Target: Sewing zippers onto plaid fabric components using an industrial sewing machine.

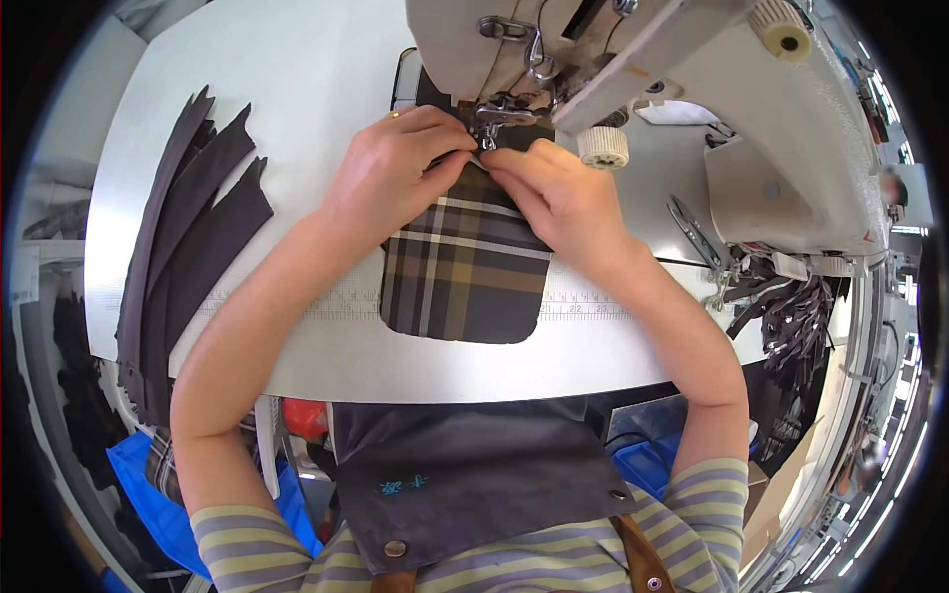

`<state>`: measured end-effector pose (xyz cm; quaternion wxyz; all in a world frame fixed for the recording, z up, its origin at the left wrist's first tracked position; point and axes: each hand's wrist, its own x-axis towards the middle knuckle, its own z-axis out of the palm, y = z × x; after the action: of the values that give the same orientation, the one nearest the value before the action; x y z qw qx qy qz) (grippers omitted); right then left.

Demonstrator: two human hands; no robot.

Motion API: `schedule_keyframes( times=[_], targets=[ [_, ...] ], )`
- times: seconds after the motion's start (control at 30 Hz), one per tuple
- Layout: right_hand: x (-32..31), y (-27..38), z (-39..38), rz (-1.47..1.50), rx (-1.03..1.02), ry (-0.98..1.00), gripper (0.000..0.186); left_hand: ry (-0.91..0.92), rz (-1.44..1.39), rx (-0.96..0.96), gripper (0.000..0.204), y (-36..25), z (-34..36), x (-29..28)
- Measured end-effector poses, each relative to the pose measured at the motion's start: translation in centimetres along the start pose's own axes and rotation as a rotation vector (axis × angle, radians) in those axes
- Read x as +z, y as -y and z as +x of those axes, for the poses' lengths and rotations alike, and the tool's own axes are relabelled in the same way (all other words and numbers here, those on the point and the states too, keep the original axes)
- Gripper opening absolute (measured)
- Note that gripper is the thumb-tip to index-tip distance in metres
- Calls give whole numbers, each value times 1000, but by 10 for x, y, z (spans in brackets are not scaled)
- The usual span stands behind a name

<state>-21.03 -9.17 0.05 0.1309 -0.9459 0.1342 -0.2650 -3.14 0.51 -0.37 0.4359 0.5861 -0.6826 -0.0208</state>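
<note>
A plaid fabric piece in dark grey, brown and white, with rounded near corners, lies flat on the sewing table. Its far edge runs up to the presser foot of the sewing machine. My left hand pinches that far edge just left of the foot. From the other side, my right hand pinches the same edge with thumb and forefinger, close to the foot. Both sets of fingertips almost meet below the needle area, and they partly hide the fabric there.
Long dark fabric strips lie at the table's left. Thread snips rest at the right, by a bundle of dark strips. A printed ruler crosses the white tabletop. Blue bins stand below the near edge.
</note>
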Motion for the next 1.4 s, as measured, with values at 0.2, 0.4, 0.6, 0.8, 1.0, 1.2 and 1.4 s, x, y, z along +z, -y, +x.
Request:
schedule_keyframes(
  times=[0.2,0.4,0.6,0.8,1.0,1.2,1.4],
  targets=[
    [6,-3,10,14,63,18,10,-26,7,58,10,2,2,0],
    [-24,18,2,-109,305,231,24,41,-331,-354,11,-2,8,-2],
    [-12,50,-28,22,-241,42,26,120,-385,-379,11,7,10,-7],
    [12,66,3,157,-225,-100,17,322,-563,-255,10,26,27,-21],
    [-14,40,-21,172,-358,-94,22,230,-461,-351,11,11,13,-15],
    [-23,32,-31,225,-338,137,26,117,-402,-419,13,2,11,-10],
    [-7,35,-7,31,-235,243,62,130,-410,-403,12,5,14,-15]
  ],
)
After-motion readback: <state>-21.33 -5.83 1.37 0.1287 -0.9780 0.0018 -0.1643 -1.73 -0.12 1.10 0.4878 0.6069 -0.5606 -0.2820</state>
